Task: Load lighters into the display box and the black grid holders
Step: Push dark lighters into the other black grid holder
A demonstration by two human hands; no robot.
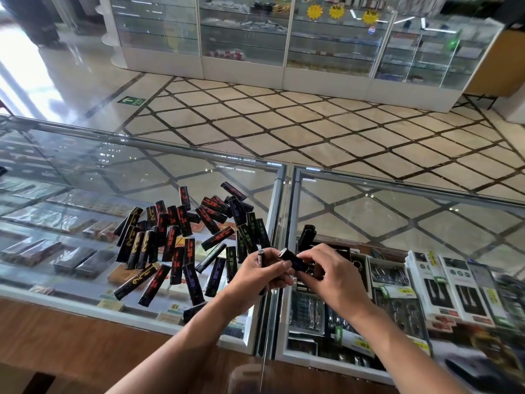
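Several black lighters (181, 243) with red, gold, green and purple print lie scattered on the glass counter top (85, 172), left of my hands. My left hand (264, 271) grips a lighter upright, its metal top (260, 255) showing above the fingers. My right hand (324, 268) pinches another black lighter (295, 260) held sideways between the two hands. Just behind my hands stands a small group of upright black lighters (308, 233); whatever holds them is hidden by my hands.
A metal seam (284, 194) joins two glass cases. Under the right glass lie boxed goods (454, 285) and packaged tools (389, 275). A wooden ledge (71, 336) runs along the near edge. Glass cabinets (244, 32) stand across the tiled floor.
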